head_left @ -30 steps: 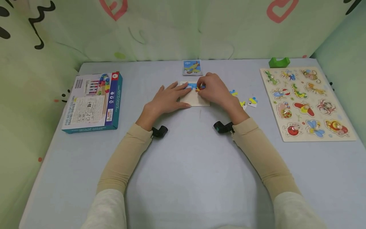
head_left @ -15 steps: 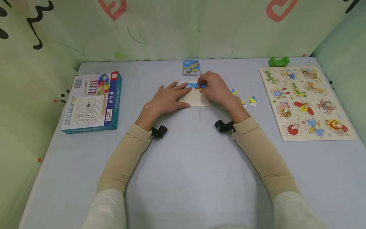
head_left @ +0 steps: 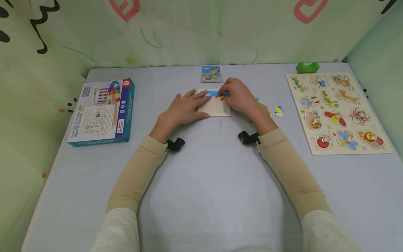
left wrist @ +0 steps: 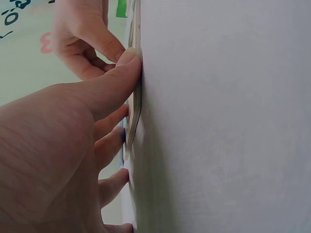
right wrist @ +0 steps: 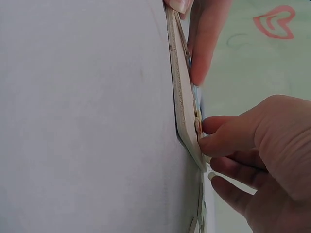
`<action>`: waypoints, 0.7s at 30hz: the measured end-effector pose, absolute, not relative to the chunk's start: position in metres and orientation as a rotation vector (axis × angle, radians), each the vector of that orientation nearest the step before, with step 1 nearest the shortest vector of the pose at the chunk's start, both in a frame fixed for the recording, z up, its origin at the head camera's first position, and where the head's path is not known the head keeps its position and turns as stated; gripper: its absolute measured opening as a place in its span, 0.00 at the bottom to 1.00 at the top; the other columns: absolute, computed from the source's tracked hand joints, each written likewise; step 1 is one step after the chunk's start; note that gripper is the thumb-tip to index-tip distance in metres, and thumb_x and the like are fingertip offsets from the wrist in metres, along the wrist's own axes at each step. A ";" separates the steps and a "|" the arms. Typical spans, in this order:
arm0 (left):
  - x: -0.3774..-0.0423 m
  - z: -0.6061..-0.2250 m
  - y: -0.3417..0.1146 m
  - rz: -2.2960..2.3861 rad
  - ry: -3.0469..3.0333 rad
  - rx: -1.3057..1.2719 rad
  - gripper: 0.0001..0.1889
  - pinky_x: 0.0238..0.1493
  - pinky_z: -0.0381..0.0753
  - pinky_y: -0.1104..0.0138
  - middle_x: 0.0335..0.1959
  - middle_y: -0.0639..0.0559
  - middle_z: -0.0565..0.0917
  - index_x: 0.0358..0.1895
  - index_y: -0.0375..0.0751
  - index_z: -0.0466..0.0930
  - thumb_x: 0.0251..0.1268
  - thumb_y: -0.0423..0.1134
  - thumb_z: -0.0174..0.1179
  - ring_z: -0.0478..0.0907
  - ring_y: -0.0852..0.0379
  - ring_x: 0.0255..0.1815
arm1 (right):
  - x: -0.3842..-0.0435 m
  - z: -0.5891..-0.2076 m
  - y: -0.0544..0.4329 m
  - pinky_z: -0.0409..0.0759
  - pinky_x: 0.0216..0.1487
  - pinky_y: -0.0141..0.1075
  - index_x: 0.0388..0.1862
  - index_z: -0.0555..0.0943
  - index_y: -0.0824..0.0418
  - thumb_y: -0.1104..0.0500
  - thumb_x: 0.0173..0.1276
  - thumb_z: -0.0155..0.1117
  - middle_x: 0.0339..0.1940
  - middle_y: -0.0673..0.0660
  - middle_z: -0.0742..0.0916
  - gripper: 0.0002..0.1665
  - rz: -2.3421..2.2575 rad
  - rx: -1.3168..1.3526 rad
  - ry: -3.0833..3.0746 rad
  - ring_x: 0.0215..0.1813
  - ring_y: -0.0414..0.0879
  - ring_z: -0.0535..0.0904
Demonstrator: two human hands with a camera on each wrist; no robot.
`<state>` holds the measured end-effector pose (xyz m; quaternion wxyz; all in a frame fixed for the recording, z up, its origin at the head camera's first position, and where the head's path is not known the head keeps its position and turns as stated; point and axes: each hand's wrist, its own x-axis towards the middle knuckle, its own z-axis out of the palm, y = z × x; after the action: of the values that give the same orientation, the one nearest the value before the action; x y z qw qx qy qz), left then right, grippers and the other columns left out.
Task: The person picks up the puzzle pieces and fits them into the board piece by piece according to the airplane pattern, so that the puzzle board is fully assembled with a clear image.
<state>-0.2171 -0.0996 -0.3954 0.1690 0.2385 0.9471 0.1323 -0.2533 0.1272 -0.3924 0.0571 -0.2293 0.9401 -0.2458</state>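
Note:
A small wooden puzzle board (head_left: 218,110) lies in the middle of the table, with blue, red and yellow jigsaw pieces (head_left: 213,93) along its far part. My left hand (head_left: 185,109) lies spread over the board's left side, its fingertips on the pieces and its thumb at the near edge. At the board's upper right, my right hand (head_left: 240,98) pinches a puzzle piece (head_left: 224,93) between thumb and forefinger, low against the board. In the right wrist view, the right thumb and forefinger (right wrist: 218,136) meet close over the board's edge. Most of that piece is hidden by the fingers.
Loose puzzle pieces (head_left: 278,111) lie right of the right wrist. Behind the board is an airplane picture card (head_left: 211,74). A bead toy box (head_left: 97,122) stands left, a wooden insect puzzle (head_left: 338,115) right, with a green block (head_left: 307,68) behind it.
My right hand has shifted slightly right along the board's far part, uncovering more of the colored pieces. My left hand has stayed in place.

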 end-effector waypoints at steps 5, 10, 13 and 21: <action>-0.218 -0.396 -0.099 0.370 2.694 0.682 0.40 0.77 0.41 0.36 0.82 0.64 0.47 0.80 0.65 0.49 0.68 0.69 0.50 0.40 0.48 0.84 | -0.253 -0.393 0.127 0.73 0.62 0.50 0.48 0.86 0.68 0.73 0.66 0.52 0.50 0.64 0.82 0.18 -0.732 -0.705 2.871 0.56 0.58 0.75; -0.218 -0.396 -0.099 0.369 2.697 0.686 0.40 0.77 0.42 0.35 0.82 0.64 0.47 0.80 0.65 0.50 0.68 0.68 0.51 0.41 0.48 0.84 | -0.253 -0.393 0.127 0.76 0.58 0.50 0.48 0.86 0.70 0.72 0.65 0.56 0.47 0.66 0.83 0.16 -0.698 -0.705 2.925 0.52 0.59 0.77; -0.218 -0.396 -0.098 0.370 2.695 0.690 0.40 0.77 0.42 0.35 0.82 0.64 0.47 0.80 0.65 0.50 0.68 0.69 0.50 0.41 0.48 0.84 | -0.252 -0.392 0.127 0.77 0.57 0.50 0.48 0.86 0.71 0.72 0.65 0.56 0.48 0.66 0.82 0.16 -0.703 -0.687 2.921 0.51 0.59 0.77; -0.219 -0.397 -0.100 0.421 2.687 0.645 0.44 0.79 0.40 0.38 0.83 0.62 0.47 0.81 0.58 0.48 0.67 0.69 0.52 0.41 0.50 0.84 | -0.254 -0.395 0.129 0.76 0.53 0.48 0.49 0.86 0.70 0.71 0.65 0.56 0.49 0.65 0.81 0.17 -0.786 -0.601 2.875 0.49 0.57 0.77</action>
<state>-0.2187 -0.0995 -0.3969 0.1723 0.2273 0.9469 0.1483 -0.2541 0.1289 -0.3947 0.0507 -0.1976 0.9443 -0.2581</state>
